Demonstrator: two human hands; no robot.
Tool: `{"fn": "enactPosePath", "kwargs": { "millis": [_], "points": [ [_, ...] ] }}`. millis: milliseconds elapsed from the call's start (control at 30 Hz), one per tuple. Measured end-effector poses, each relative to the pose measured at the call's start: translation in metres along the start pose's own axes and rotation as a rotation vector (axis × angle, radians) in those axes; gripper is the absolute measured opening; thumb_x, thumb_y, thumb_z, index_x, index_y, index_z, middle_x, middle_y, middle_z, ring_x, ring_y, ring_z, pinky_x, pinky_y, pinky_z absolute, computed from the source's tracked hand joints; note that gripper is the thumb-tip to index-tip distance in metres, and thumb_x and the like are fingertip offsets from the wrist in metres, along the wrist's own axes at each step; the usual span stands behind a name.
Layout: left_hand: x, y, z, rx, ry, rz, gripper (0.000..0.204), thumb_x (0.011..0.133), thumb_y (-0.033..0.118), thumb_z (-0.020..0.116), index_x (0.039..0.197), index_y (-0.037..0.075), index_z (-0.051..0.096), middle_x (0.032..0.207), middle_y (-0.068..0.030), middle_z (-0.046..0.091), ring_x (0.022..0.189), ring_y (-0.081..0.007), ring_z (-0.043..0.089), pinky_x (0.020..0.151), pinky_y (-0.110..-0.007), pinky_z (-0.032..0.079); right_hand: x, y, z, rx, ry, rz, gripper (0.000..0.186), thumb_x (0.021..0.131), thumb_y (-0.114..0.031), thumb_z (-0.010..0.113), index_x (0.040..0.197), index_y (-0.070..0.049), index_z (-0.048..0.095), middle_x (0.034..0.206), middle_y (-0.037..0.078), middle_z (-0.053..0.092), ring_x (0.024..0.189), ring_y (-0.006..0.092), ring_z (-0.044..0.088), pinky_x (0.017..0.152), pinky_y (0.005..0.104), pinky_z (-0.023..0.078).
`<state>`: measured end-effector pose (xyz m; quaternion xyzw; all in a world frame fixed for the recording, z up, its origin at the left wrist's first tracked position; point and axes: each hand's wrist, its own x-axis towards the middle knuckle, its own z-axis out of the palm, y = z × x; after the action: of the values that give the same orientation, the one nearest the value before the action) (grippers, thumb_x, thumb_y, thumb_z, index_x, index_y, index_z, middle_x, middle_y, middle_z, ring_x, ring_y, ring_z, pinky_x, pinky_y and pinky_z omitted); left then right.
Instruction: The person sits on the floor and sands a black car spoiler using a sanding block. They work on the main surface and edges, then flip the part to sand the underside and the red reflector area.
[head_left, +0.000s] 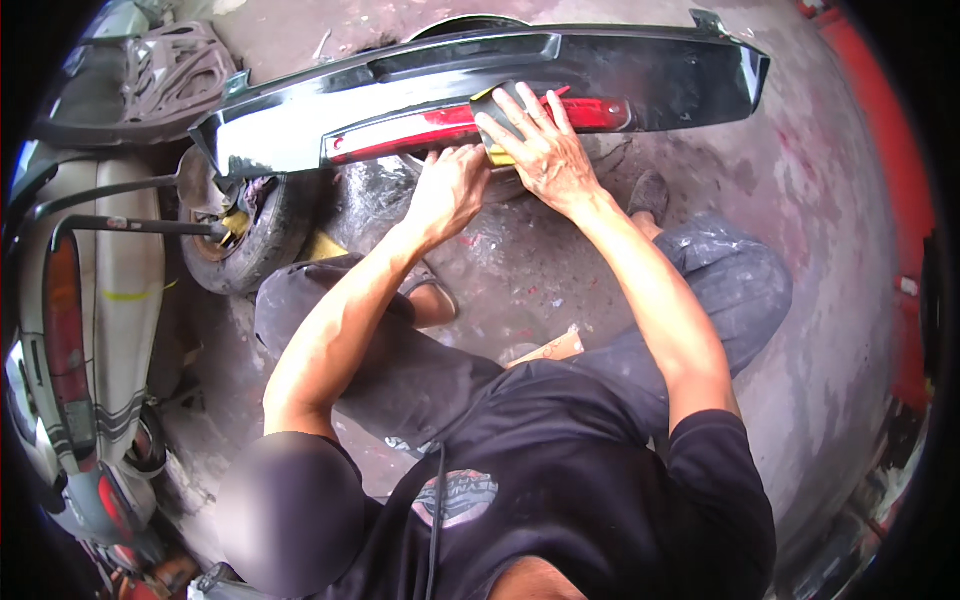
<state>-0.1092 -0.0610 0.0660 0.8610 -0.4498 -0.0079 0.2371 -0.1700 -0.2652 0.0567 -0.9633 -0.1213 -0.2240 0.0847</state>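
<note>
A long glossy black car spoiler [690, 85] lies across the far part of the head view, with a red light strip [405, 130] along its near side. My right hand [550, 160] rests flat on the middle of that strip, fingers stretched out and spread. Pressed beneath it is a dark sheet [484, 106] with yellow showing at its edges, which looks like folded sandpaper. Just to the left, my left hand [455, 190] is closed on the spoiler's near edge, its fingertips partly hidden. What supports the spoiler from below is mostly covered.
A small wheel with a tyre [245, 250] stands under the spoiler's left end. Car bumpers and lamp parts [125, 300] are stacked at the left. My bent legs [715, 270] flank the concrete floor [500, 270]. A piece of cardboard [553, 347] lies between them. Something red [880, 130] lines the right side.
</note>
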Motion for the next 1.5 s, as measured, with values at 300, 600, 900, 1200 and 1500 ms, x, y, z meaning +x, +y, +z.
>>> {"fn": "enactPosePath", "kwargs": {
  "millis": [300,600,900,1200,1500],
  "points": [
    [0.006,0.002,-0.008,-0.17,-0.161,-0.102,0.039,0.104,0.026,0.058,0.134,0.001,0.061,0.122,-0.024,0.068,0.118,-0.0452,0.062,0.104,-0.057,0.046,-0.008,0.0,-0.003,-0.043,-0.039,-0.006,0.069,0.092,-0.008,0.065,0.157,-0.027,0.054,0.169,0.01,0.042,0.158,0.0417,0.033,0.127,0.0645,0.026],
    [0.019,-0.002,-0.027,-0.497,-0.237,-0.247,0.038,0.105,0.022,0.058,0.127,-0.007,0.068,0.112,-0.0263,0.075,0.109,-0.0383,0.073,0.1,-0.046,0.054,-0.008,0.004,-0.002,-0.061,-0.046,-0.035,0.078,0.087,-0.003,0.066,0.159,-0.029,0.051,0.171,0.011,0.039,0.158,0.0423,0.032,0.126,0.0662,0.025],
    [0.011,0.003,-0.015,-0.536,-0.045,-0.175,0.04,0.107,0.027,0.061,0.124,-0.009,0.068,0.105,-0.017,0.077,0.1,-0.018,0.069,0.095,-0.039,0.055,-0.01,0.004,-0.001,-0.035,-0.024,-0.032,0.083,0.086,0.001,0.066,0.16,-0.034,0.05,0.173,0.011,0.034,0.157,0.0457,0.031,0.126,0.0688,0.024],
    [0.021,0.003,-0.019,-1.016,0.032,-0.327,0.034,0.108,0.029,0.065,0.099,-0.003,0.072,0.086,-0.0058,0.074,0.078,-0.0099,0.067,0.073,-0.028,0.054,-0.022,0.002,-0.007,-0.039,-0.047,-0.103,0.078,0.085,-0.003,0.069,0.155,-0.034,0.056,0.173,0.016,0.031,0.158,0.0475,0.028,0.123,0.0716,0.027],
    [0.022,-0.003,-0.01,-1.362,0.066,-0.5,0.037,0.112,0.033,0.058,0.102,-0.001,0.069,0.088,-0.0104,0.075,0.075,-0.0166,0.072,0.072,-0.032,0.062,-0.022,-0.01,-0.012,-0.097,-0.059,-0.035,0.082,0.084,-0.004,0.071,0.157,-0.037,0.053,0.171,0.019,0.032,0.155,0.0478,0.032,0.123,0.0685,0.03]
  ]
}}
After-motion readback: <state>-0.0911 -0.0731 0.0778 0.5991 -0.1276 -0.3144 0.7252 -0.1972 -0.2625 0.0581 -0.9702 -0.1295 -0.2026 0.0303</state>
